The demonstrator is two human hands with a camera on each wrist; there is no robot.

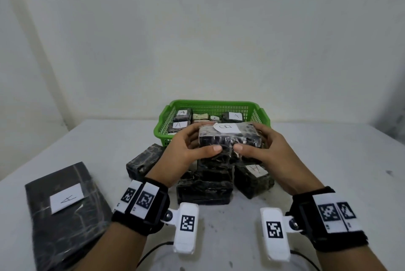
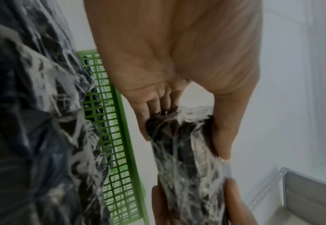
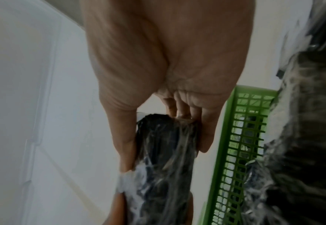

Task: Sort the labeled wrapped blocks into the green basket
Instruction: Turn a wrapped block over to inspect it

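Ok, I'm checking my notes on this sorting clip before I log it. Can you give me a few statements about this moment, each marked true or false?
1. Both hands hold the B block. True: the left hand and right hand grip it from either side.
2. The basket is empty. False: it already holds several blocks, three of them showing A labels.
3. The held block's label reads A. False: it reads B.
4. A flat A package lies on the table, left of the pile. True.
5. The held block rests on the basket floor. False: it is held up over the basket's near rim, above the pile.
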